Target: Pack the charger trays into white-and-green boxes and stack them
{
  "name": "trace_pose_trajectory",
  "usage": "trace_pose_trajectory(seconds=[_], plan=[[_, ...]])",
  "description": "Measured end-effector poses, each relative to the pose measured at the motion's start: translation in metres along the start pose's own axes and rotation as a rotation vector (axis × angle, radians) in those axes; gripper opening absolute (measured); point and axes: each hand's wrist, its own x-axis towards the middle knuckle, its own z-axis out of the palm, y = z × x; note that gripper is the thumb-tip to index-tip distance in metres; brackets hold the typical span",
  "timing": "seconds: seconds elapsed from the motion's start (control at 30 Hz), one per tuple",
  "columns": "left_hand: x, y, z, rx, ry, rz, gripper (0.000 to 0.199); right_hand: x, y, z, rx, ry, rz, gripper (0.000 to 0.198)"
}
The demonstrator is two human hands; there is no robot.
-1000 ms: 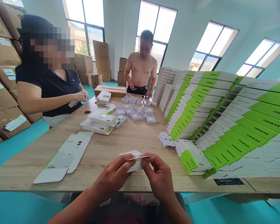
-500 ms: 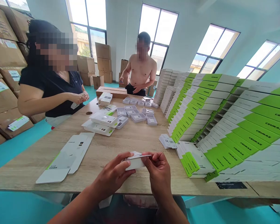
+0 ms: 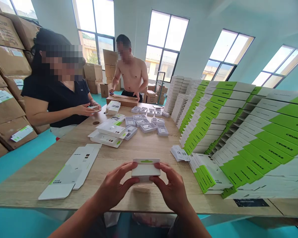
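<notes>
Left hand: our left hand (image 3: 115, 185) grips the left end of a small white box (image 3: 146, 169), thumb and fingers curled round its edge.
Right hand: our right hand (image 3: 172, 190) clamps the right end of the same box, fingers closed on it.
Small white box: held level between both hands, just above the near edge of the wooden table (image 3: 144, 145); its end flap faces us and shows a small green mark at the top.
Flat cartons: unfolded white carton blanks (image 3: 72, 168) lie on the table to our left, apart from our hands.
Stacked boxes: long rows of white and green boxes (image 3: 240, 132) lean in stacks along the right side of the table; a short pile of the same flat sleeves (image 3: 208, 173) lies just beside our right hand.
Small cards: a loose stack of white cards (image 3: 180, 153) sits between that pile and the middle of the table.
Trays: small grey trays (image 3: 146, 122) are spread in the middle of the table, with white tray stacks (image 3: 108, 134) near them.
Co-workers: a person in a dark shirt (image 3: 57, 96) sits at the left side with something white in their hands; a shirtless person (image 3: 130, 74) stands at the far end, hands on a brown carton (image 3: 121, 99).
Surroundings: brown cardboard cartons (image 3: 5, 76) are piled at the left wall; tall windows (image 3: 167, 43) sit behind.
</notes>
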Motion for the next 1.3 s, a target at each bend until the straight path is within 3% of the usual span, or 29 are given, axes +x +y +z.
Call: trace_pose_trajectory(seconds=[0.13, 0.23, 0.3, 0.37, 0.43, 0.5, 0.57, 0.63, 0.73, 0.77, 0.83, 1.0, 1.13, 1.23, 1.3], plan=[[0.002, 0.000, -0.001, -0.203, -0.064, -0.173, 0.035, 0.003, -0.002, -0.009, 0.010, -0.031, 0.064, 0.037], [0.004, -0.002, -0.002, -0.431, -0.126, -0.277, 0.045, 0.003, -0.002, -0.009, 0.150, 0.001, 0.266, 0.046], [0.004, -0.006, 0.000, -0.397, -0.151, -0.204, 0.058, 0.003, 0.001, -0.002, 0.336, 0.002, 0.444, 0.052], [0.002, -0.013, 0.005, -0.226, -0.219, -0.022, 0.064, 0.003, 0.009, 0.007, 0.384, -0.054, 0.543, 0.053], [0.002, -0.024, 0.014, -0.119, -0.325, 0.122, 0.057, 0.007, 0.026, 0.009, 0.140, -0.138, 0.542, 0.045], [0.006, -0.038, 0.024, -0.156, -0.350, 0.125, 0.045, 0.015, 0.049, -0.004, -0.199, -0.183, 0.511, 0.039], [0.013, -0.052, 0.033, -0.246, -0.262, 0.007, 0.031, 0.027, 0.075, -0.029, -0.446, -0.169, 0.520, 0.035], [0.020, -0.065, 0.040, -0.312, -0.169, -0.221, 0.024, 0.039, 0.096, -0.058, -0.636, -0.151, 0.562, 0.037], [0.025, -0.078, 0.048, -0.297, -0.091, -0.636, 0.043, 0.052, 0.119, -0.085, -0.884, -0.192, 0.624, 0.033], [0.025, -0.081, 0.050, -0.288, -0.079, -0.707, 0.049, 0.053, 0.123, -0.088, -0.944, -0.217, 0.632, 0.030], [0.022, -0.084, 0.051, -0.309, -0.089, -0.700, 0.051, 0.053, 0.128, -0.089, -1.042, -0.261, 0.628, 0.026], [0.013, -0.086, 0.050, -0.434, -0.162, -0.498, 0.035, 0.049, 0.123, -0.093, -1.163, -0.243, 0.523, 0.031], [0.013, -0.089, 0.049, -0.335, -0.079, -0.473, 0.031, 0.043, 0.095, -0.096, -1.136, -0.083, 0.372, 0.034], [0.017, -0.090, 0.048, -0.264, 0.019, -0.476, 0.027, 0.039, 0.057, -0.083, -0.874, 0.091, 0.045, 0.029], [0.020, -0.090, 0.048, -0.257, 0.034, -0.451, 0.026, 0.040, 0.030, -0.067, -0.656, 0.081, -0.276, 0.038]])
